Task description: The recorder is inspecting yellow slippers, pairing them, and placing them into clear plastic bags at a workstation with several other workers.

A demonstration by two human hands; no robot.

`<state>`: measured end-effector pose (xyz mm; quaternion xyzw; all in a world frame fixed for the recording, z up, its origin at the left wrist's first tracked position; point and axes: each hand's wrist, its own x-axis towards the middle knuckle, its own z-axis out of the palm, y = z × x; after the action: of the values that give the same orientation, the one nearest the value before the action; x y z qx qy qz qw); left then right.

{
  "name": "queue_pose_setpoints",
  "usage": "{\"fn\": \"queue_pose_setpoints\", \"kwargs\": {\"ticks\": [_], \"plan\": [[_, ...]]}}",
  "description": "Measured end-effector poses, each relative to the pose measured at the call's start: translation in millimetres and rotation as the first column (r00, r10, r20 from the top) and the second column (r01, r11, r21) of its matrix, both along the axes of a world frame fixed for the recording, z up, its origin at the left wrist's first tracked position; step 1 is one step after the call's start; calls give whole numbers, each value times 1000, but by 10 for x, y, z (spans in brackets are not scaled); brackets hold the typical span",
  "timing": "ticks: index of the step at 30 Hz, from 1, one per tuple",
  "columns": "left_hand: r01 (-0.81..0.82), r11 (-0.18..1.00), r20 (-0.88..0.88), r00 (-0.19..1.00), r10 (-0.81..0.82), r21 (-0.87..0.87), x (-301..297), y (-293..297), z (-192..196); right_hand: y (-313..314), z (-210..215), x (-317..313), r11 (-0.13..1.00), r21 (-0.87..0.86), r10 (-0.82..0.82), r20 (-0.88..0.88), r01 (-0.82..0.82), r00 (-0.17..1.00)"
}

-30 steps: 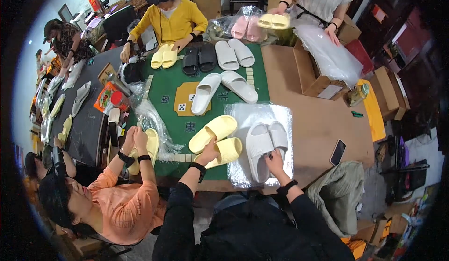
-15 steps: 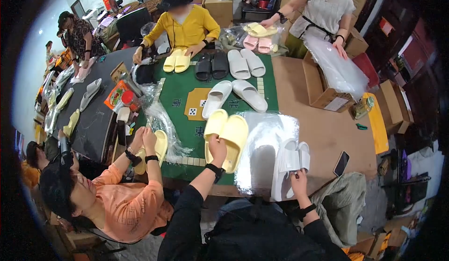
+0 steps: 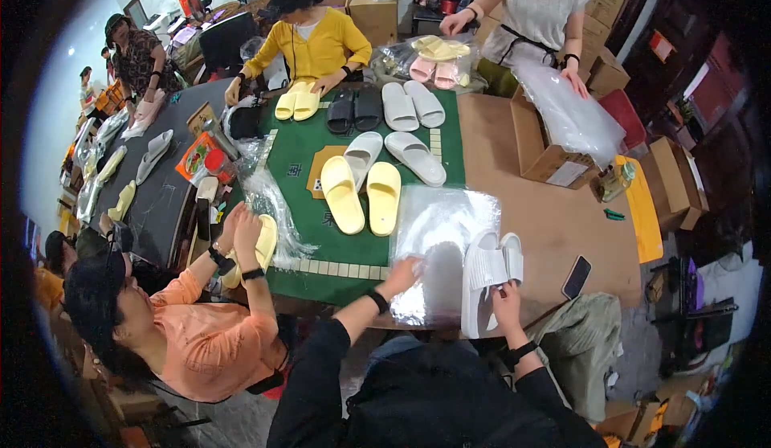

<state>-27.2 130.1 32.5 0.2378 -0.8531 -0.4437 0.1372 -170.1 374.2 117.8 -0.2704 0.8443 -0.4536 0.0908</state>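
Observation:
My right hand (image 3: pixel 507 303) grips a pair of white slide sandals (image 3: pixel 482 275) at the table's near edge, fingers closed at the strap. Reaching over the near left part of a clear plastic bag (image 3: pixel 450 207), my left hand (image 3: pixel 404 273) is blurred, and its finger pose is unclear. Ahead of it, a pair of yellow slides (image 3: pixel 384 199) stands on the green mat (image 3: pixel 345 247). Behind these lie two loose white slides (image 3: pixel 415 159), one partly covered by a yellow slide. I cannot tell whether my left hand touches the bag.
At my left, a person in orange (image 3: pixel 213 339) handles a yellow slide (image 3: pixel 265 243) beside crumpled plastic. Across sit black slides (image 3: pixel 354 110) and grey-white slides (image 3: pixel 414 105). A phone (image 3: pixel 577 278) lies right; a carton of clear bags (image 3: pixel 554 159) stands at far right.
My left hand has let go of the yellow slides, now standing apart on the mat, and moved down and right to the clear bag. My right hand still holds the white slides.

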Motion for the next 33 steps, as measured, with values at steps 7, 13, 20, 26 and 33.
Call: {"fn": "queue_pose_setpoints", "kwargs": {"ticks": [7, 13, 20, 26, 33], "plan": [[382, 700, 357, 915, -191, -604, 440, 1149, 25, 263, -38, -376, 992, -42, 123, 49, -121, 991], [302, 732, 340, 935, -101, -611, 342, 1152, -72, 615, 27, -740, 959, -168, 283, 474, -230, 834], [130, 861, 40, 991, -127, -492, -51, 878, 417, 786, 646, -792, 836, -186, 476, 713, -516, 515], [-36, 952, 43, 998, 52, -304, -239, 955, 164, 618, 604, -454, 670, -140, 577, 716, -729, 393], [-179, 969, -92, 982, 166, -172, -283, 1035, 448, 670, 279, -576, 805, 216, 512, 219, -553, 831]]}}
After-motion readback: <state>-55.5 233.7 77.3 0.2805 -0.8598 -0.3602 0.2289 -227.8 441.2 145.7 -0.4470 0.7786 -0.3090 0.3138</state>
